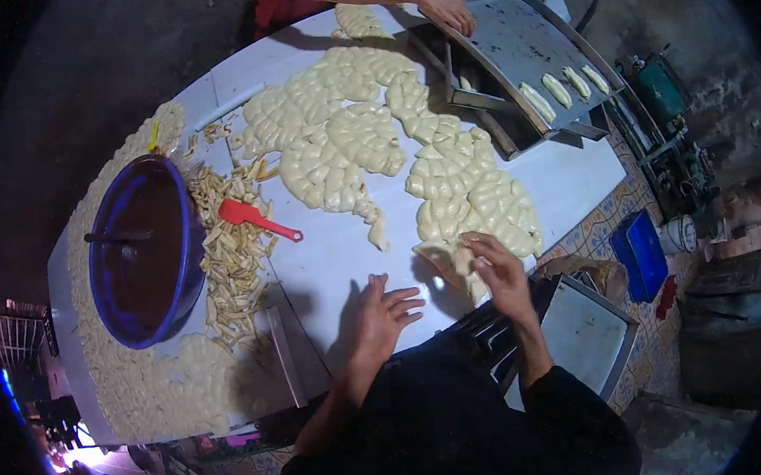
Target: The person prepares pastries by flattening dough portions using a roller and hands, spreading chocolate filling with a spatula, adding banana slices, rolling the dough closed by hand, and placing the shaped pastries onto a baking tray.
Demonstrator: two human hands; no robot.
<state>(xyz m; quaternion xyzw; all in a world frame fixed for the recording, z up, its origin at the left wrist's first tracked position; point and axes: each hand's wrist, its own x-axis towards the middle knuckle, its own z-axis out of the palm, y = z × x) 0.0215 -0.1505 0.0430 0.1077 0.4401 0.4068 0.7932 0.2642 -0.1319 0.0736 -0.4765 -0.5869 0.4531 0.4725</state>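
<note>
Over the near edge of the white table, my left hand (384,317) is held with its fingers apart and nothing in them. My right hand (503,278) curls thumb and fingers round a pale dough piece (466,271) at the near end of a row of dough pieces (449,218). The fingertips partly hide that piece. Beyond my hands lie more joined, glossy dough pieces (320,169). A narrow dough tail (376,229) points toward my left hand.
Left stands a blue basin (194,249) of brown filling, beside sliced strips (227,286) and a red spatula (257,219). Across the table, another person's hands (447,7) touch a metal tray (517,46) bearing several shaped dough pieces. Another tray (578,334) sits at my right; a metal bar (286,356) lies left.
</note>
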